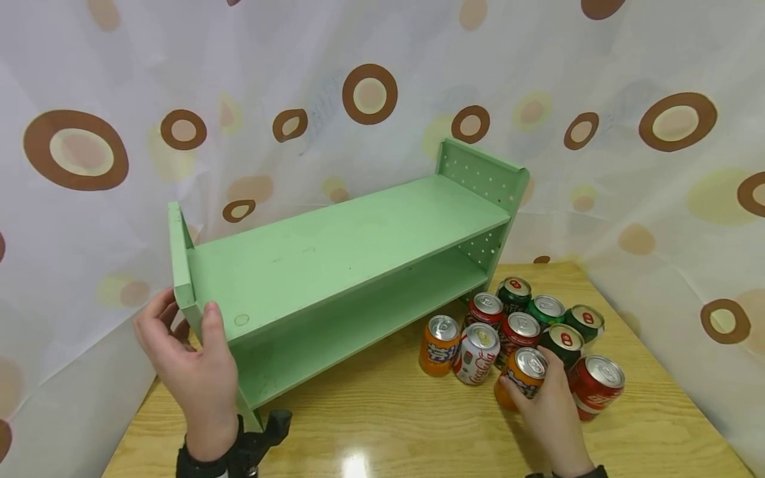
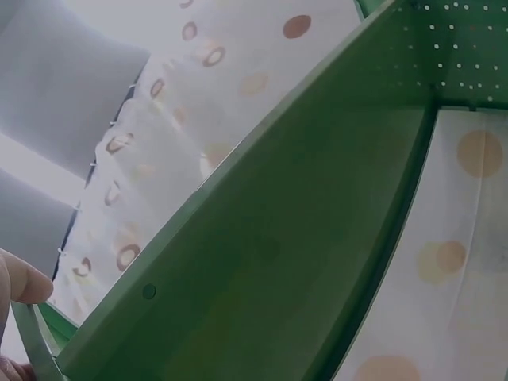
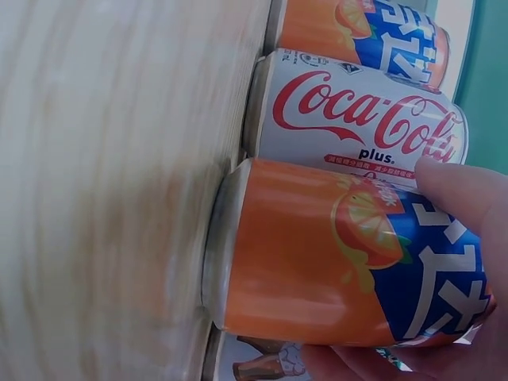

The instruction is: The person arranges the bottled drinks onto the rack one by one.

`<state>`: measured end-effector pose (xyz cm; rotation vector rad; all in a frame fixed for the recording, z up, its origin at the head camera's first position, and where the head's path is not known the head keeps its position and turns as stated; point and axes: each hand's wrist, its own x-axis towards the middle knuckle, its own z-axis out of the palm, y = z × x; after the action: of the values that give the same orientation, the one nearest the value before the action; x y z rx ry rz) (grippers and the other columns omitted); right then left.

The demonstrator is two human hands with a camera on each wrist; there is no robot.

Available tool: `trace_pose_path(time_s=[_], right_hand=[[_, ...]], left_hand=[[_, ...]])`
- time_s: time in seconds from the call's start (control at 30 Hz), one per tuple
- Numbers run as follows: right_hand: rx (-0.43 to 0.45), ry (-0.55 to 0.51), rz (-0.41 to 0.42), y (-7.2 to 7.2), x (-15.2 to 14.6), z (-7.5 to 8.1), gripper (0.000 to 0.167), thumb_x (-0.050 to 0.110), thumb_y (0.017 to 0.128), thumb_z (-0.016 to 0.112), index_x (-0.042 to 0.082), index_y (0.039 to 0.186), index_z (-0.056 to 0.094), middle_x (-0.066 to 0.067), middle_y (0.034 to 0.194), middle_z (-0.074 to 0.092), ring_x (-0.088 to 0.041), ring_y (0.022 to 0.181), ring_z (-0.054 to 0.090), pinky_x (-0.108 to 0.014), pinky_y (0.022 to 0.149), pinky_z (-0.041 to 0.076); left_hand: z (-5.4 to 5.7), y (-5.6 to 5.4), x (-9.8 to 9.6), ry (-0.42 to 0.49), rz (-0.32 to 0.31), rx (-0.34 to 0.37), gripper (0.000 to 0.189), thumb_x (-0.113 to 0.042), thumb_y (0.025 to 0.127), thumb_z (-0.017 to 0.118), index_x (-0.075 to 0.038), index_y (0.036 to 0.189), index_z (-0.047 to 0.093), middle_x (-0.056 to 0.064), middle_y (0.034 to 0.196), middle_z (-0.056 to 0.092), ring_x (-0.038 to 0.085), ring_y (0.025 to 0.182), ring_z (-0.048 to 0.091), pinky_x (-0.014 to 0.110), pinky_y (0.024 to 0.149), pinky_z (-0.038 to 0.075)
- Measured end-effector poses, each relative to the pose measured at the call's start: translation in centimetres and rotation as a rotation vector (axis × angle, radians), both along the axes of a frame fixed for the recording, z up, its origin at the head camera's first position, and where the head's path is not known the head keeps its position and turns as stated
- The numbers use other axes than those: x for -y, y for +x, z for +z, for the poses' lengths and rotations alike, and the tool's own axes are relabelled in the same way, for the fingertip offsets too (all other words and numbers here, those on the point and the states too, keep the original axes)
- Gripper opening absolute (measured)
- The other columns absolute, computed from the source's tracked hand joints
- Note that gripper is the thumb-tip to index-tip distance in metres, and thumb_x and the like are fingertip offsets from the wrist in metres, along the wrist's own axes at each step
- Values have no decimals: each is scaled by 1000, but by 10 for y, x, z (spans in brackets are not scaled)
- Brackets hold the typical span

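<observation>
A light green two-tier shelf [image 1: 346, 252] stands slanted across the table, its left end nearer to me. My left hand [image 1: 200, 375] grips the upright panel at that end, thumb on the inner side and fingers behind. At the right, my right hand [image 1: 552, 415] holds an orange soda can [image 3: 302, 254] between thumb and fingers. The can stands upright, its base right at the tabletop. Beside it is a white Coca-Cola can [image 1: 476, 358], and past that another orange can [image 1: 438, 350]. A red can [image 1: 596, 392] stands to the right of my right hand.
Behind the held can, red cans [image 1: 521, 330] and green cans [image 1: 546, 309] stand packed together near the shelf's right end. The wooden table [image 1: 370, 411] runs along the front. A patterned sheet [image 1: 311, 60] hangs behind and at both sides.
</observation>
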<state>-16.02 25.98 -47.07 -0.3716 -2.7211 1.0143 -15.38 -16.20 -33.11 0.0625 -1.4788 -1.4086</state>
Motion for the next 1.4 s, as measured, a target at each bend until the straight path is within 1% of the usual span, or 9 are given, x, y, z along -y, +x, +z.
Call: trace_pose_path(time_s=[0.17,0.3,0.53,0.67,0.83,0.97,1.1,1.23,1.4], right_hand=[[-26,-17,-5,0,-1,-2,91,25,90,79,-8,153,22,-38,142,44,-55,129,50,-68,103,45],[-61,-7,-24,1,0,-1,90,26,89,81,-7,152,25,-39,138,47,-56,126,52,-68,100,46],[-174,51,-46,5,2,10,89,28,86,84,-4,151,32,-38,131,54,-56,114,60,-66,90,51],[-218,91,-21,5,3,27,89,30,85,85,-4,150,35,-37,129,56,-55,107,64,-65,85,54],[-265,118,29,0,4,54,91,33,83,86,-3,150,36,-35,131,55,-53,107,64,-66,84,55],[-317,122,77,-5,6,75,88,31,83,87,-2,149,38,-35,128,57,-52,102,66,-63,78,58],[-354,121,126,-7,9,95,83,29,84,86,2,147,41,-31,127,58,-49,98,67,-58,71,60],[-391,133,158,-11,13,112,82,28,83,87,2,146,43,-30,124,60,-49,96,67,-59,71,60],[-417,147,192,-19,19,133,84,28,82,88,2,148,42,-31,124,61,-51,99,67,-64,74,59]], left_hand=[[0,2,1,-6,-2,4,41,0,91,59,-4,132,55,-5,128,48,19,120,50,27,95,43],[1,2,1,-7,-3,8,42,0,91,59,-4,133,56,-6,128,48,18,121,50,27,95,42],[2,0,1,-29,0,0,42,-1,91,59,-5,132,56,-7,129,47,19,120,51,27,95,42],[2,-2,2,-47,19,-11,42,-1,91,59,-5,132,56,-7,128,47,18,118,52,27,95,44],[1,-2,3,-67,39,-14,42,0,90,59,-4,132,56,-7,126,47,16,115,52,26,93,45],[0,-1,3,-78,40,-2,42,-1,90,60,-3,132,56,-10,125,46,15,116,52,25,94,44],[0,-1,3,-87,45,8,41,-1,91,60,-3,132,55,-11,125,45,15,117,51,25,94,45],[-1,-1,3,-92,52,4,41,-1,91,59,-2,132,55,-11,125,46,15,118,51,24,94,45],[0,-1,3,-92,56,-7,41,0,91,60,-2,132,56,-10,125,46,16,118,51,23,94,45]])
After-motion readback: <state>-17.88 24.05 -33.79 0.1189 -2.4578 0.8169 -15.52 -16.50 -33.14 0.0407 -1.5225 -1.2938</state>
